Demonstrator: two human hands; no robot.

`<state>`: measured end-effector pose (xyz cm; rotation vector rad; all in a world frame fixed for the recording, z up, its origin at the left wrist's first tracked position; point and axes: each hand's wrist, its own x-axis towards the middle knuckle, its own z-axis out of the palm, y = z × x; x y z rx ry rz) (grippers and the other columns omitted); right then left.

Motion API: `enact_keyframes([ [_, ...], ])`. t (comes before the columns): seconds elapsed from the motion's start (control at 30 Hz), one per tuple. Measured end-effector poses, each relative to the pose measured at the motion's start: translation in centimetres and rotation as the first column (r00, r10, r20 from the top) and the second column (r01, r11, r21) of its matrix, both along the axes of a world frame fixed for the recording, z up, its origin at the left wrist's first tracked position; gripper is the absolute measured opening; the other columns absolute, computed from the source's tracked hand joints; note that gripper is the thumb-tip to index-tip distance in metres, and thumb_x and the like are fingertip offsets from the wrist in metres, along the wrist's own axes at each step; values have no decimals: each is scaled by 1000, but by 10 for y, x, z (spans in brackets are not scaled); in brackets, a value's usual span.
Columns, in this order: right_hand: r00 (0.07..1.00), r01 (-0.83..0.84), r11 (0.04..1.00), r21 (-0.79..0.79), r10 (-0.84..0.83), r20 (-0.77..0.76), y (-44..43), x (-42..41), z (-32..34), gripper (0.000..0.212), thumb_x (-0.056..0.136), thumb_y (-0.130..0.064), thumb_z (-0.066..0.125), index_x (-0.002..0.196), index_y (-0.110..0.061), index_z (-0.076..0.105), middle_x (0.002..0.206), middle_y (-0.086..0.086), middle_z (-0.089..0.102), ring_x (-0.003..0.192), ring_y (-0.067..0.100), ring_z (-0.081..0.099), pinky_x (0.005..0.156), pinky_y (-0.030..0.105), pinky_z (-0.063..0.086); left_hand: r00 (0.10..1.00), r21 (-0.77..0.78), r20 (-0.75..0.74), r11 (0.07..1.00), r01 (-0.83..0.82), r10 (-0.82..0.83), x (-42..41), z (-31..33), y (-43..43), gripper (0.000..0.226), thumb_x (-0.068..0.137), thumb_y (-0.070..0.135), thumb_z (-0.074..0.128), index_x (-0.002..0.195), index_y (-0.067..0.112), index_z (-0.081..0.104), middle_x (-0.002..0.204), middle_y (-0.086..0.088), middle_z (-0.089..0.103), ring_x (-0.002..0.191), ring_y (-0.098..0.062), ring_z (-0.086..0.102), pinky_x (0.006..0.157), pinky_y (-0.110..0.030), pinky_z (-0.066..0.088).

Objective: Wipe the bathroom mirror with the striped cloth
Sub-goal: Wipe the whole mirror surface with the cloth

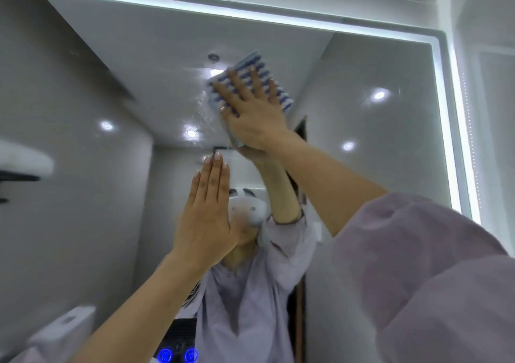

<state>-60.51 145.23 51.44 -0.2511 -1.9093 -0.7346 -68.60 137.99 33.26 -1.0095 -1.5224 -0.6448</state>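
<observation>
The bathroom mirror point(376, 139) fills the view, edged by a lit white strip point(451, 128) along its top and right side. My right hand point(250, 111) reaches high up and presses the blue-and-white striped cloth point(278, 92) flat against the glass with spread, straight fingers. Wet smears show on the glass just left of the cloth. My left hand point(207, 215) is lower, fingers straight and together, palm toward the mirror, holding nothing. Whether it touches the glass I cannot tell.
In the mirror I see a person's reflection in a pale lilac shirt with a white headset, plus ceiling spotlights. Two blue lit touch buttons point(178, 355) glow at the mirror's bottom. A white wall point(490, 28) borders the mirror on the right.
</observation>
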Motion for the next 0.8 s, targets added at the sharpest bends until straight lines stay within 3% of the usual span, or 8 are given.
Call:
enact_keyframes([
  [0.13, 972, -25, 981, 195, -21, 233, -28, -22, -18, 51, 101, -50, 16, 150, -43, 5, 161, -8, -6, 146, 28, -17, 114, 53, -18, 1000, 21, 17, 999, 25, -26, 1, 1, 0, 80, 94, 56, 15, 149, 3, -8, 159, -13, -10, 148, -21, -10, 121, -35, -4],
  [0.37, 947, -21, 954, 300, -78, 312, -26, -18, -4, 49, 102, -47, 15, 150, -44, 5, 161, -12, -4, 147, 24, -15, 113, 46, -18, 1000, 22, 7, 1000, 16, -16, 0, 1, 0, 80, 93, 56, 16, 149, 3, -6, 159, -14, -7, 148, -22, -8, 121, -37, -1],
  [0.57, 962, -6, 957, 288, -73, 263, -15, -9, 6, 49, 102, -50, 14, 149, -45, 5, 161, -12, -4, 147, 23, -14, 114, 46, -17, 999, 19, -45, 999, -28, 29, -2, 1, 0, 79, 95, 54, 18, 150, 0, 2, 159, -15, -3, 148, -25, -4, 121, -35, -4],
  [0.8, 998, 42, 998, 56, -45, 36, 41, 35, 30, 50, 100, -55, 12, 148, -50, 0, 160, -15, -6, 147, 20, -14, 115, 43, -13, 996, 20, -69, 998, -51, 52, -5, 0, 0, 78, 96, 55, 16, 150, 0, -1, 160, -14, -6, 148, -23, -9, 121, -34, -6],
])
